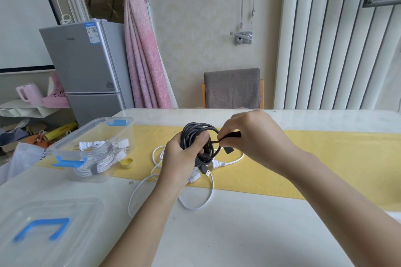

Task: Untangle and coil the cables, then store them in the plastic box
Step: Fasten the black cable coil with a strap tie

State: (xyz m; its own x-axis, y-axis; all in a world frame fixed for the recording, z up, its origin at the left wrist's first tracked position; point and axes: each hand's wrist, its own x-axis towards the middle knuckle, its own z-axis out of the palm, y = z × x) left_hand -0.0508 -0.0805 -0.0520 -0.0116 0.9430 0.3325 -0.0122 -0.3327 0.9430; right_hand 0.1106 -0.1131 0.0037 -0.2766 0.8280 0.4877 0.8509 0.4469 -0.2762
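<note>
My left hand (181, 158) grips a coiled black cable (195, 131) held above the table's middle. Its USB plug (206, 172) hangs down below my fingers. My right hand (249, 134) pinches a black strap (230, 135) that runs to the coil. Under the coil a loose white cable (195, 207) sprawls on the table. The clear plastic box (121, 134) with blue clips stands at the left and holds bundled white cables (97, 166).
The box's clear lid (50, 232) with a blue handle lies at the near left. A small yellow cap (126, 162) sits beside the box. A yellow runner (325, 158) crosses the white table (238, 234). A grey chair (232, 88) stands behind the far edge.
</note>
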